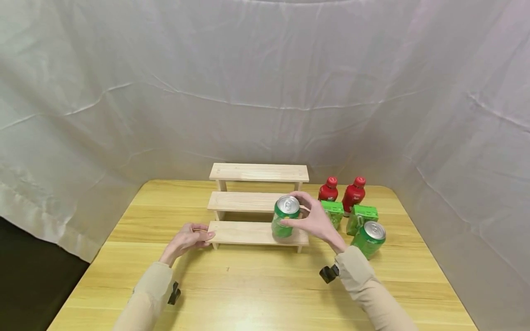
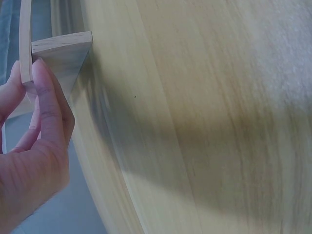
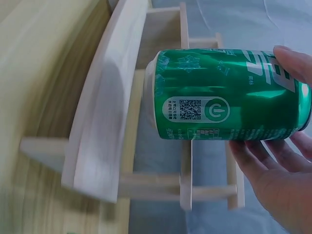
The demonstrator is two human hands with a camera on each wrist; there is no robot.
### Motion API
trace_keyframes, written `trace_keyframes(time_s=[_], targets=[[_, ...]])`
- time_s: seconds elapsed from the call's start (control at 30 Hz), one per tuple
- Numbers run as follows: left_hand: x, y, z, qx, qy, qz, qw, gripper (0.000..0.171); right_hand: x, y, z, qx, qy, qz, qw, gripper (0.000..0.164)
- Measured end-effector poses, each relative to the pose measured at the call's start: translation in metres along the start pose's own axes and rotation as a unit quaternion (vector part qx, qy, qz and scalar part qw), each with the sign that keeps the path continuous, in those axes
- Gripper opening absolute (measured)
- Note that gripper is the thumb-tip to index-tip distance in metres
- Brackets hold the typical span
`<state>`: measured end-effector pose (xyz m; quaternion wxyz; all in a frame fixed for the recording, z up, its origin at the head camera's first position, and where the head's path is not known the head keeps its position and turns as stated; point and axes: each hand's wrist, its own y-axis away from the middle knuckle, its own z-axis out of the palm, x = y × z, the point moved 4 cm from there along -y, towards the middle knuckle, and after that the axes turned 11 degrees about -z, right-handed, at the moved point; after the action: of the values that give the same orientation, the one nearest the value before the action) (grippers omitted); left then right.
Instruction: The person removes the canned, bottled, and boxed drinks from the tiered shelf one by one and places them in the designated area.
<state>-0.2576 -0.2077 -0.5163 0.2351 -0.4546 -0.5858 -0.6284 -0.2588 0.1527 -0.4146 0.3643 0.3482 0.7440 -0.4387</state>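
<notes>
A green soda can (image 1: 283,226) with a silver top is upright near the right end of the lowest step of a three-step wooden display stand (image 1: 244,233). My right hand (image 1: 318,221) grips it from the right, thumb on the near side and fingers round the far side. In the right wrist view the can (image 3: 219,97) has its base close over the step board (image 3: 100,114). At the other end, my left hand (image 1: 189,240) pinches the left tip of the lowest board. Thumb and fingers lie on opposite faces of that board (image 2: 26,39) in the left wrist view.
Right of the stand are two red bottles (image 1: 353,196), two green drink cartons (image 1: 362,219) and a second green can (image 1: 370,239), grouped close together. The first carton (image 1: 333,214) is partly behind my right hand. Grey curtains (image 1: 265,92) enclose the wooden table (image 1: 248,289).
</notes>
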Motion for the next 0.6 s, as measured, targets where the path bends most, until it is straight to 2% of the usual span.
trace_keyframes(time_s=[0.33,0.6], targets=[[0.001,0.000,0.001,-0.005,-0.006,0.008,0.9999,0.056,0.004,0.021,-0.042,0.018,0.036,0.015,0.999,0.065],[0.001,0.000,0.000,-0.011,0.001,0.012,0.9999,0.055,0.013,0.036,-0.059,0.030,0.048,0.043,0.997,0.067]])
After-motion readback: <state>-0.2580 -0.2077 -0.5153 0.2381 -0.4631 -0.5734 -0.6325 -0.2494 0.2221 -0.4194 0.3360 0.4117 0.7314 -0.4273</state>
